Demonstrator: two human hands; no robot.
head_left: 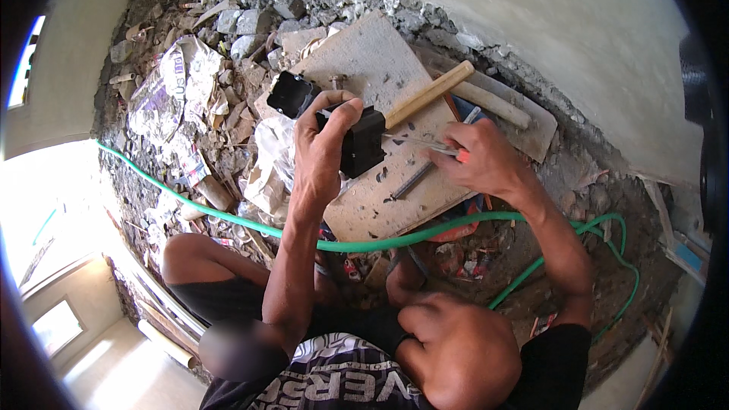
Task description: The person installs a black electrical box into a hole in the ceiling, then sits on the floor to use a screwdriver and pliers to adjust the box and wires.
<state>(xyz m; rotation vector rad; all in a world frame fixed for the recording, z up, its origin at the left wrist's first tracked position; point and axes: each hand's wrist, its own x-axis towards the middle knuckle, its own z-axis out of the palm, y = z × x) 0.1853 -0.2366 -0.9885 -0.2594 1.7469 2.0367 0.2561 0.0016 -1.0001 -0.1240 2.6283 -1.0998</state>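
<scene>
Evidently, the work is partway along. Your left hand point(323, 140) clasps a square black electrical back box point(366, 144), thumb over its top and fingers curled round the far side, above the middle of a dusty board point(364, 212). Your right hand point(482, 158), to the right of the box, is closed in a fist-like grip round a slim metal tool point(437, 146); a patch of orange-red shows at the fingers. The shaft points left toward the box's right wall, though whether its tip makes contact cannot be told.

As to what is done, note the dark fragments point(385, 172) strewn on the board, near and right of the box (they resemble chips of black plastic, which would suggest that some trimming has taken place). A second black box point(292, 95), open side up, sits at the board's far left, beside your left knuckles; whether it is finished or untouched, the view does not settle.

As to what is left, the held box appears unfinished, since the tool is directed at it. Lying free of both hands are a steel rod point(414, 180), nearer on the board, and a round wooden handle point(431, 94), farther right, its left end hidden behind the box.
</scene>
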